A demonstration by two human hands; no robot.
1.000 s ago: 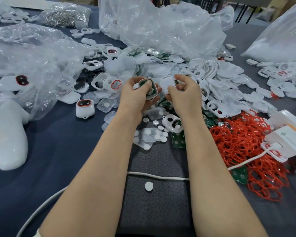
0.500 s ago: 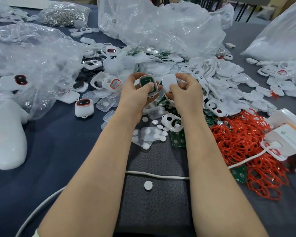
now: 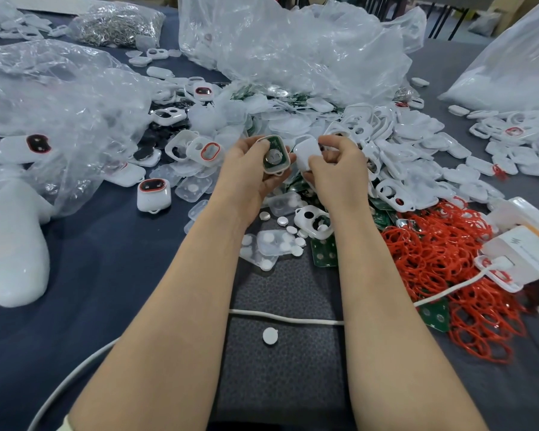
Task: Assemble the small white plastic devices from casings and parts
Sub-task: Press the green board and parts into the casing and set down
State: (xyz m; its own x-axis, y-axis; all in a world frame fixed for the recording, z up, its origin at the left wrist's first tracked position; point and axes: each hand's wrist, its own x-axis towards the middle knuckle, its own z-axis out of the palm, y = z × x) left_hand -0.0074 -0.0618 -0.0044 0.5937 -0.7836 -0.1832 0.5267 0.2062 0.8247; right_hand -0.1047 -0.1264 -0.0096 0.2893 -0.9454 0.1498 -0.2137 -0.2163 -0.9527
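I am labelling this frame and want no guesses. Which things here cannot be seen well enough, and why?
Head view, all:
Open casing: back hidden by the left hand.
White cover: lower part hidden by the right hand.
Clear bag: contents blurred by crumpled plastic.
White box: cut off by right edge; print too small.

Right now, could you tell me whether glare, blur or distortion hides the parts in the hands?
Head view: soft light, faint shadows; glare streaks the crumpled clear plastic bag; edges bow; the open white casing with green board in the left hand is sharp; the plain white cover in the right hand looks overexposed.
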